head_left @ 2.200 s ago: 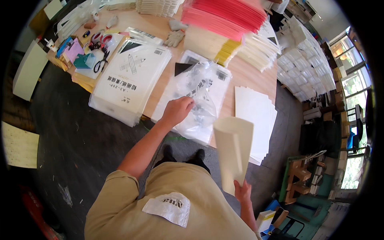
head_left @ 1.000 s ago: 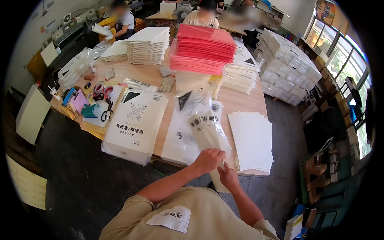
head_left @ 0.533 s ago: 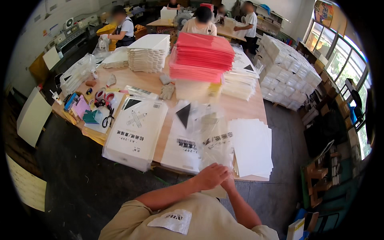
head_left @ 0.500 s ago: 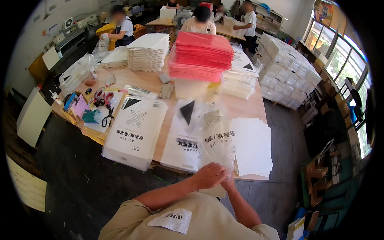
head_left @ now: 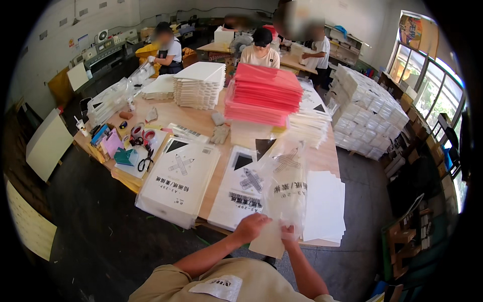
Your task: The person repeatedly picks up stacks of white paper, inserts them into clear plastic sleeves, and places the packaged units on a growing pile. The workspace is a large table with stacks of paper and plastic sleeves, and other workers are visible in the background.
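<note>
- At the near edge of the wooden table (head_left: 211,126), a clear plastic bag (head_left: 286,186) printed with black marks was held up, its mouth toward the person.
- A sheaf of white paper (head_left: 267,241) was gripped at the bag's near end by the left hand (head_left: 251,226), its fingers curled over the sheets.
- The bag's near edge was pinched from beneath by the right hand (head_left: 289,234); how far its fingers were closed could not be told.
- Just right of the bag, a stack of loose white sheets (head_left: 324,206) was laid on the table.
- Left of the bag, two flat bagged packs of paper (head_left: 178,181) were laid side by side.
- Farther off, a pile of red sheets (head_left: 264,93) and a white stack (head_left: 200,85) were set.
- Scissors (head_left: 145,162) and tape rolls (head_left: 142,135) were seen on the far-left part.
</note>
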### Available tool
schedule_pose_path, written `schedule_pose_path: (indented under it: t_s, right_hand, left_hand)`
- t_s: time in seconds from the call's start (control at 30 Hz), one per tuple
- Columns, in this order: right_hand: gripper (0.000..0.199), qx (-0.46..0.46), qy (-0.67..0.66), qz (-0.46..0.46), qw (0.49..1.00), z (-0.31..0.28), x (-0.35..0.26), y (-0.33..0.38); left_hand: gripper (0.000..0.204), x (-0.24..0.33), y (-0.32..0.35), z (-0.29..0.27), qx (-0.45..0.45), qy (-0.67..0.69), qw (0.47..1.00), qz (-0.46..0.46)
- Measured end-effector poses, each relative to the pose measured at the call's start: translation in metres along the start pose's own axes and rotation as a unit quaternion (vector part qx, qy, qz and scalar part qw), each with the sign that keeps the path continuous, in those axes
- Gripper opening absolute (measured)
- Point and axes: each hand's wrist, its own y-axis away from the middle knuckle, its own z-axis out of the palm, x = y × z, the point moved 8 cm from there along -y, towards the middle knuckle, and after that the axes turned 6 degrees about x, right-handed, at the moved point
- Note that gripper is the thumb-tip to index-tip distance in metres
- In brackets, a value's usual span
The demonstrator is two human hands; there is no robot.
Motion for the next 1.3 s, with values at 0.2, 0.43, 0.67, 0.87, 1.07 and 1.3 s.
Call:
schedule_pose_path:
  t_s: [0.2,0.43,0.67,0.87,1.07,1.3]
  right_hand:
    - [0.034,0.046,0.092,-0.259,0.96,0.01,-0.056,-0.001]
    - [0.04,0.071,0.107,-0.174,0.976,0.003,-0.022,-0.012]
    - [0.046,-0.019,0.516,-0.127,0.847,0.016,-0.015,-0.026]
    - [0.05,0.058,-0.007,-0.105,0.993,-0.017,-0.083,-0.017]
    - [0.056,0.155,-0.056,0.087,0.982,-0.035,-0.099,0.0]
    - [0.056,0.119,0.131,0.098,0.979,-0.004,-0.102,-0.001]
  left_hand:
    - [0.028,0.055,0.002,0.027,-0.123,-0.053,0.967,0.218]
    - [0.042,0.045,0.014,-0.034,-0.016,-0.061,0.99,0.126]
    - [0.049,-0.053,0.048,-0.005,0.036,0.272,0.909,-0.314]
    - [0.016,-0.056,0.053,-0.032,0.098,0.145,0.932,-0.317]
    - [0.017,-0.025,0.078,-0.035,0.017,0.07,0.98,-0.187]
    - [0.014,-0.062,0.126,-0.013,0.013,0.082,0.948,-0.308]
